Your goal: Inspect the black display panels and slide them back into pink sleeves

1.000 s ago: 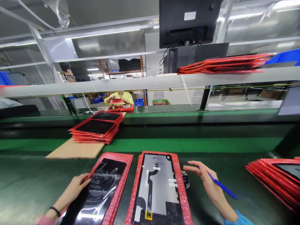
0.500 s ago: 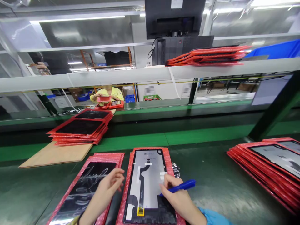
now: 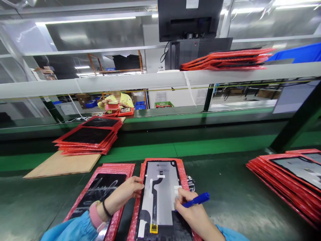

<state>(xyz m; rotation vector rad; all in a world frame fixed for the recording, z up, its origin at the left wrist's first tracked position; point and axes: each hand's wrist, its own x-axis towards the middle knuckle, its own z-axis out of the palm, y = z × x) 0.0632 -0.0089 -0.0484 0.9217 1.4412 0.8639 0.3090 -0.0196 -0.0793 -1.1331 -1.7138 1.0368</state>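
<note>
A tablet screen panel (image 3: 164, 197), its silver back facing up with a black ribbon and a yellow tab, lies on red bubble wrap (image 3: 185, 174) in front of me. In my right hand (image 3: 192, 207) is a blue marker pen (image 3: 198, 199), its tip down at the right part of the panel. My left hand (image 3: 129, 192), with fingers loosely bent and apart, reaches to the panel's left edge and seems to touch it. Under my left forearm, a black glossy screen (image 3: 100, 187) with white scribbles lies on another red bubble wrap sheet.
Red-wrapped screens are stacked on a wooden board (image 3: 62, 164) at back left. Another stack (image 3: 283, 187) stands at right, near a dark green post (image 3: 296, 117). A small metallic object (image 3: 191, 183) lies beside the panel. A co-worker (image 3: 119, 100) sits beyond the bench.
My left hand has moved right, from above the black screen to the left edge of the silver-backed panel. My right hand keeps the pen at nearly the same place on the panel.
</note>
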